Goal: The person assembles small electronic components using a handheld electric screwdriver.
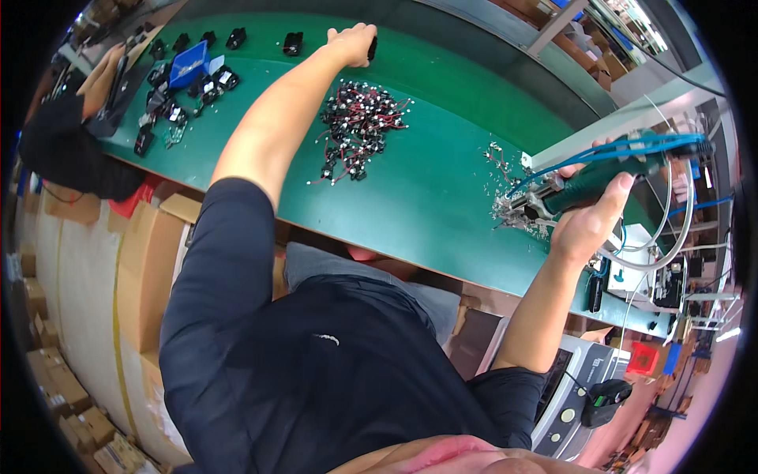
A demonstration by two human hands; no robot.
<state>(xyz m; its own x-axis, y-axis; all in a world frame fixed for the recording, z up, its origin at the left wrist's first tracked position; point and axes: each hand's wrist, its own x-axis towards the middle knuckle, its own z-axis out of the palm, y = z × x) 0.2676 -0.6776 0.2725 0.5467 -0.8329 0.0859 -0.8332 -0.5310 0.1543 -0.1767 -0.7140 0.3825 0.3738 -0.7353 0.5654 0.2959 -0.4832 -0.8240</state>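
My left hand [353,46] reaches to the far side of the green bench, its fingers closed round a small black part [373,49], mostly hidden by the hand. At the right, my right hand [588,225] wraps round a dark green air tool [592,186] with a metal head and blue hoses. The tool's head points left, over small pale scraps [505,207] on the bench. Between my hands lies a pile of small black components with red and black wires [363,118]. A similar black part [293,43] stands left of my left hand.
Several black parts [237,38] line the bench's far left, near a blue box [189,65] and more wired parts. Another person's arm [101,83] is at the left edge. Hoses [685,229] loop at the right, beside a white box-like unit [632,272].
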